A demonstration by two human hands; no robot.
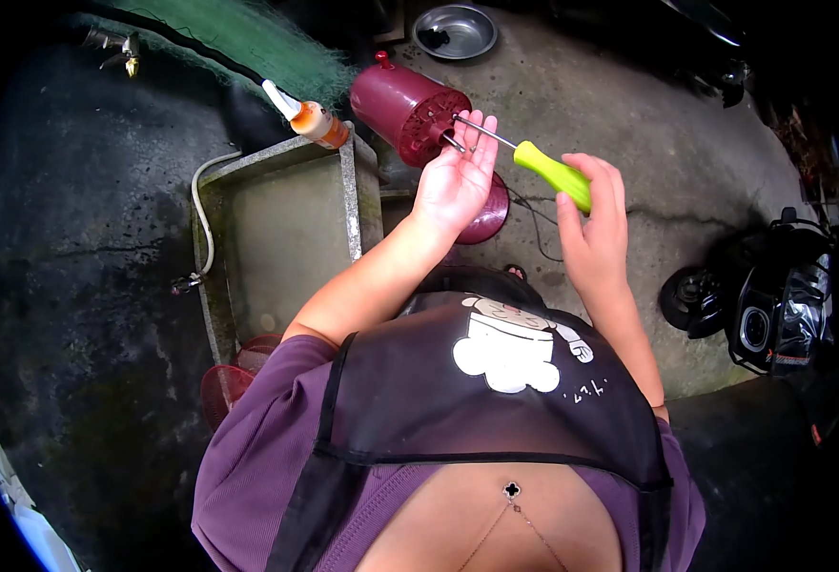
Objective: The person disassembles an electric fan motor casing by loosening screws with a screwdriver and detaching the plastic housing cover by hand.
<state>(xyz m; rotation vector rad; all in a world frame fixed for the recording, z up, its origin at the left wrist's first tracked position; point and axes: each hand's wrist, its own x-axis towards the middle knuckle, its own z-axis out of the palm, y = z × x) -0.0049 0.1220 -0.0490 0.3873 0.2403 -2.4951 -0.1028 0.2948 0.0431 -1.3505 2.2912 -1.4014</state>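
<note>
A dark red fan motor housing [405,110] is tilted, with its open end and a metal shaft toward me. My left hand [458,181] lies palm up under that end, fingers stretched out beside the shaft. A tiny dark speck shows by the fingers, too small to name. My right hand [593,224] is closed on the yellow-green handle of a screwdriver [548,173]. The screwdriver's thin metal blade crosses above my left fingertips, and its tip is at the rim of the housing's face. Below the left hand, part of a round red base [486,214] shows.
To the left stands a stone sink [351,195] with an orange-and-white bottle [319,124] on its corner. A metal bowl [477,33] sits on the floor at the back. Red mesh guards [224,391] lie lower left; a black wheeled vehicle [772,305] is at right.
</note>
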